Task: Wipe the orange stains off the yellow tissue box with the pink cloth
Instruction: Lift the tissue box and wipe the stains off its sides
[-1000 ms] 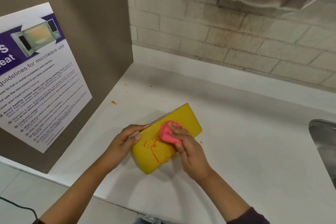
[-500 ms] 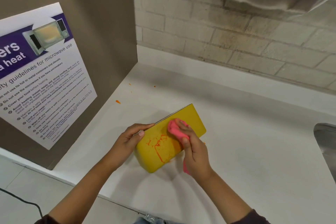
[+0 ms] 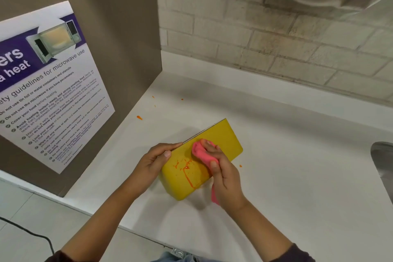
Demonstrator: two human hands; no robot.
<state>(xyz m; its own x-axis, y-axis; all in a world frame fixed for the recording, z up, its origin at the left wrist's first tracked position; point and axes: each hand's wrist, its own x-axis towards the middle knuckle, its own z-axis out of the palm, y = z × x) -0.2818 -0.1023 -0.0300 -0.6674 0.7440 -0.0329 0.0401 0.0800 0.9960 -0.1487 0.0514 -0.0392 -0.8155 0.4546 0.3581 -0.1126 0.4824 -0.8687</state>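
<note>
A yellow tissue box lies on the white counter, tilted up on one long edge. Orange stains streak its near half. My left hand grips the box's left edge and steadies it. My right hand is closed on a bunched pink cloth and presses it on the box's upper face, just right of the stains. A tail of the cloth hangs below my palm.
Small orange drops dot the counter behind and to the right of the box. A brown panel with a microwave safety poster stands at the left. A brick wall runs along the back. A metal sink rim shows at the right edge.
My right hand has rubbed the pink cloth back and forth over the box's face. The orange smear looks thinner and more streaked. My left hand has kept its grip.
</note>
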